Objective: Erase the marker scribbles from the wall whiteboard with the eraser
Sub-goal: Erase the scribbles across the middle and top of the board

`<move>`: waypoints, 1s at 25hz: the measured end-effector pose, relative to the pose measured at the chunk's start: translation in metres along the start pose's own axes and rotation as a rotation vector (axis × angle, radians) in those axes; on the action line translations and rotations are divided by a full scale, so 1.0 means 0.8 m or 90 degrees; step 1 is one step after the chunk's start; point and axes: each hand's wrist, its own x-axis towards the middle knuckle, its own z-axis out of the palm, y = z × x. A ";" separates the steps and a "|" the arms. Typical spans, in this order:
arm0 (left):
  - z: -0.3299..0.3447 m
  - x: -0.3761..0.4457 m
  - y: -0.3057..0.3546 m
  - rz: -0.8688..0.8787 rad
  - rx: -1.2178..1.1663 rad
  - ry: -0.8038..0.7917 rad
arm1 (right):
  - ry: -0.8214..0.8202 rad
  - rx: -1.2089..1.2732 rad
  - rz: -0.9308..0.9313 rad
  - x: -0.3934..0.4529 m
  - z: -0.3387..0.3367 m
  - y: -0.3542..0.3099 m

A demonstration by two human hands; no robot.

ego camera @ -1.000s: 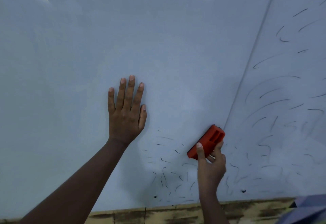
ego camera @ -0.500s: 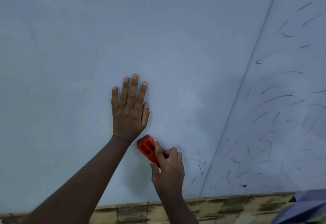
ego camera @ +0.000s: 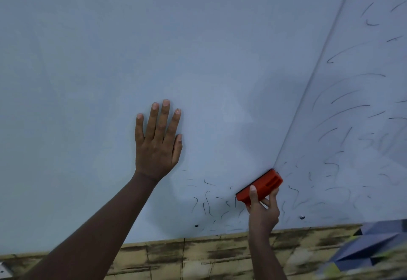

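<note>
one orange eraser [ego camera: 259, 188], lying against the whiteboard [ego camera: 198, 59] at its panel seam, long axis tilting up-right; right hand [ego camera: 263, 210] gripping it; left hand [ego camera: 157, 141] pressing flat, fingers straight, left of eraser; marker scribbles [ego camera: 209, 204] surrounding eraser, uncounted.

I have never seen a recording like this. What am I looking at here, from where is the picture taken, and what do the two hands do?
There is no machine here, only a person. The camera sits on the person's head and looks forward at a wall whiteboard. The left hand rests flat on the board, fingers straight, holding nothing. The right hand has its grip on an orange eraser, which lies tilted against the board beside the seam between two panels. Dark marker scribbles remain low on the left panel and across the right panel. Under the board is a yellowish, brick-patterned wall.
</note>
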 end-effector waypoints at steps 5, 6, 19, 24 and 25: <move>0.002 -0.004 0.002 -0.007 -0.002 0.001 | -0.048 -0.033 -0.165 -0.050 0.033 -0.028; 0.003 -0.004 0.001 -0.006 -0.002 0.000 | -0.083 -0.067 -0.227 -0.067 0.048 -0.036; 0.000 -0.010 -0.002 0.005 -0.026 -0.020 | -0.275 -0.706 -0.801 -0.123 0.063 0.090; 0.000 -0.019 -0.002 0.008 -0.033 -0.020 | -0.217 -0.561 -0.673 -0.111 0.059 0.052; 0.001 -0.021 -0.002 0.006 -0.036 -0.019 | -0.168 -0.463 -0.574 -0.103 0.057 0.034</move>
